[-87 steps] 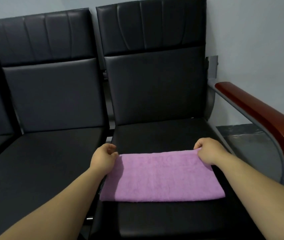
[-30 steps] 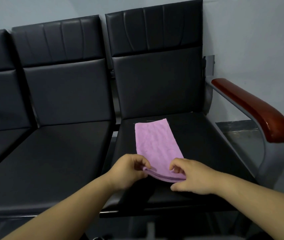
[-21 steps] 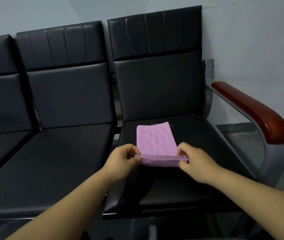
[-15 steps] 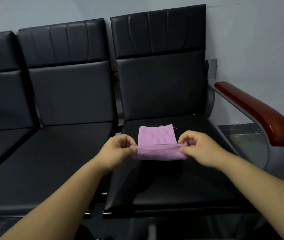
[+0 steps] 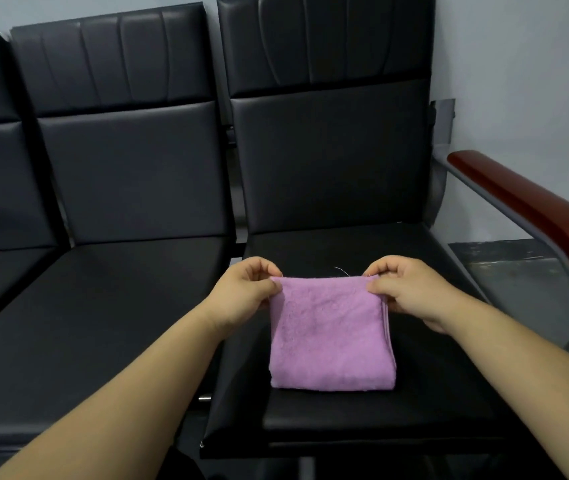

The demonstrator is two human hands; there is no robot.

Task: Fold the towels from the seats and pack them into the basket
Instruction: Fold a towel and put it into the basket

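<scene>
A pink towel (image 5: 331, 334), folded into a small near-square, lies on the black rightmost seat (image 5: 345, 417). My left hand (image 5: 245, 289) pinches its far left corner. My right hand (image 5: 411, 289) pinches its far right corner. Both corners sit at the towel's far edge, and the folded near edge rests on the cushion. A loose thread sticks out at the far edge. No basket is in view.
Two more black seats (image 5: 96, 306) stand in a row to the left. A red-brown wooden armrest (image 5: 532, 213) on a grey metal frame runs along the right side. A pale wall stands behind, with grey floor at the right.
The long folded strip was doubled over: both hands carried its near end up and away to the far edge, leaving a shorter, thicker square. The view moved closer.
</scene>
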